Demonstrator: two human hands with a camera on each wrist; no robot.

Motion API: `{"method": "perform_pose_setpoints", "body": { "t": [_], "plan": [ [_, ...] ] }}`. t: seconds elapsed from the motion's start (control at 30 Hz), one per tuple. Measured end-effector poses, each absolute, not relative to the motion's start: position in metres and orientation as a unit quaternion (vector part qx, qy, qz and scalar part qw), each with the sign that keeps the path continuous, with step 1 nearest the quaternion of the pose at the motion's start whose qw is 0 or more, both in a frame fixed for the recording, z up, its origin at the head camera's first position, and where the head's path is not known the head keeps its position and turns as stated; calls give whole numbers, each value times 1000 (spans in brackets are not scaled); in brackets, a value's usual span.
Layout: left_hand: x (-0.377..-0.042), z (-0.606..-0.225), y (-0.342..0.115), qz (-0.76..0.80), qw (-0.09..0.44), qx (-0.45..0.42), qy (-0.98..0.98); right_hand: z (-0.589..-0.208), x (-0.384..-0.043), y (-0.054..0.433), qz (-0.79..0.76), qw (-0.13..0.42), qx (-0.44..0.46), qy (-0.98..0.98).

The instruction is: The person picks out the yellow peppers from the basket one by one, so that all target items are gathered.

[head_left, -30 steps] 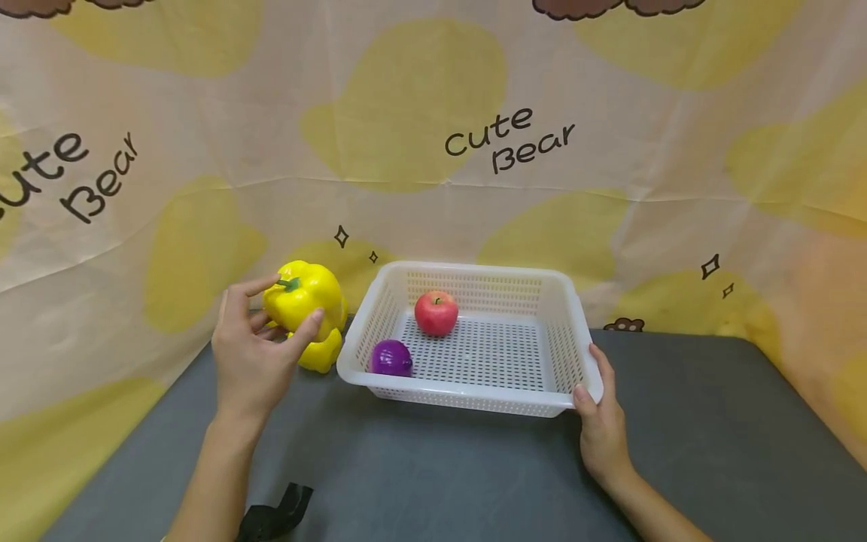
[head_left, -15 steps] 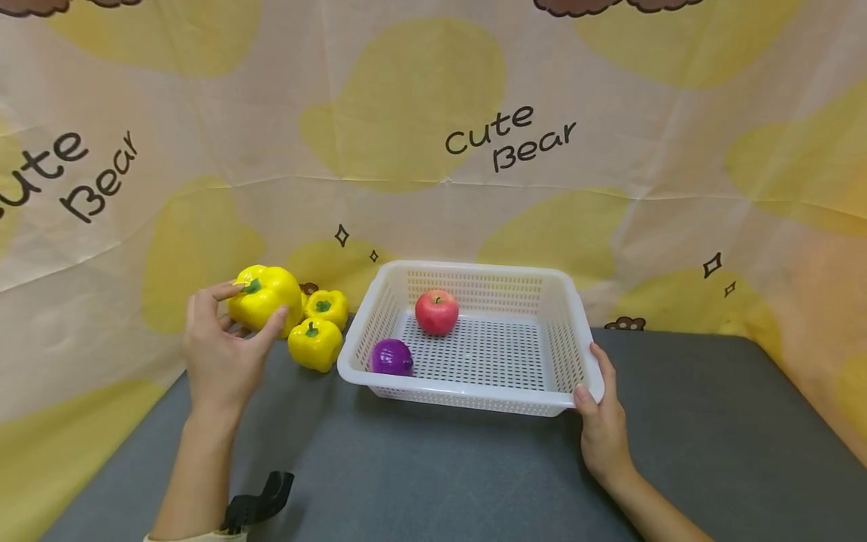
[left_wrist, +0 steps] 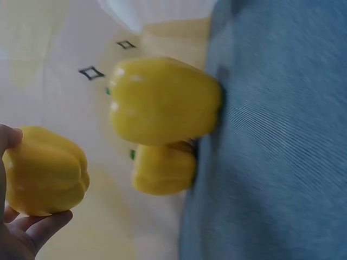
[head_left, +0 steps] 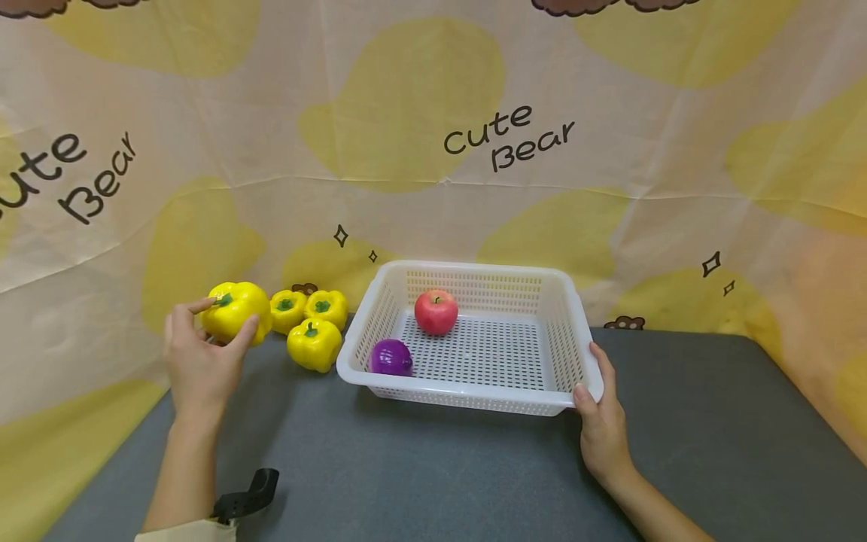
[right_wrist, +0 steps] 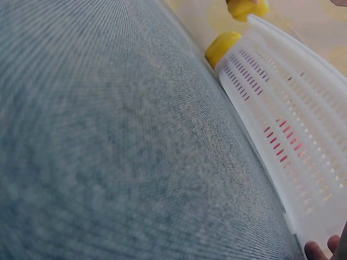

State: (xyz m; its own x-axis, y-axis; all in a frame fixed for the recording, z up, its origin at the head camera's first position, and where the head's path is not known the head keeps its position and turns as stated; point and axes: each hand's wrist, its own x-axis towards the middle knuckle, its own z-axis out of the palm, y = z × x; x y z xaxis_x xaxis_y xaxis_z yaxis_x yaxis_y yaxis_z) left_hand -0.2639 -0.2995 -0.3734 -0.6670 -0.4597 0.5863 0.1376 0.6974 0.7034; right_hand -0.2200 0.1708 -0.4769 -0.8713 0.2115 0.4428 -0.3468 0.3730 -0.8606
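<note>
My left hand (head_left: 206, 365) grips a yellow bell pepper (head_left: 237, 312) between thumb and fingers, left of three more yellow peppers. In the left wrist view the held bell pepper (left_wrist: 46, 170) hangs against the backdrop, apart from the others. Of those three, the front pepper (head_left: 314, 345) stands nearest the basket, with a back left pepper (head_left: 287, 311) and a back right pepper (head_left: 327, 307) behind it. My right hand (head_left: 605, 421) holds the right front corner of a white perforated basket (head_left: 467, 389). Inside the basket sit a red apple (head_left: 436, 312) and a shiny purple round item (head_left: 390, 357).
A dark grey table (head_left: 433, 474) lies under everything. Behind it hangs a printed cloth (head_left: 406, 113) with yellow patches and lettering. A black strap piece (head_left: 250, 497) sticks out from my left wrist.
My left hand has carried the bell pepper left and slightly down, away from the basket, uncovering the peppers behind it. The right hand and basket have stayed in place.
</note>
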Motion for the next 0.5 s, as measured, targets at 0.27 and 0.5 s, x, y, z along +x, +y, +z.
{"method": "perform_pose_setpoints", "body": {
  "t": [0.27,0.5],
  "plan": [
    [-275,-395,-312,-369,370,123,-844,-477,-220,171,559,250,41,-789],
    [-279,-408,-318,-385,344,133,-846,-477,-221,171,560,250,42,-789]
  ]
}}
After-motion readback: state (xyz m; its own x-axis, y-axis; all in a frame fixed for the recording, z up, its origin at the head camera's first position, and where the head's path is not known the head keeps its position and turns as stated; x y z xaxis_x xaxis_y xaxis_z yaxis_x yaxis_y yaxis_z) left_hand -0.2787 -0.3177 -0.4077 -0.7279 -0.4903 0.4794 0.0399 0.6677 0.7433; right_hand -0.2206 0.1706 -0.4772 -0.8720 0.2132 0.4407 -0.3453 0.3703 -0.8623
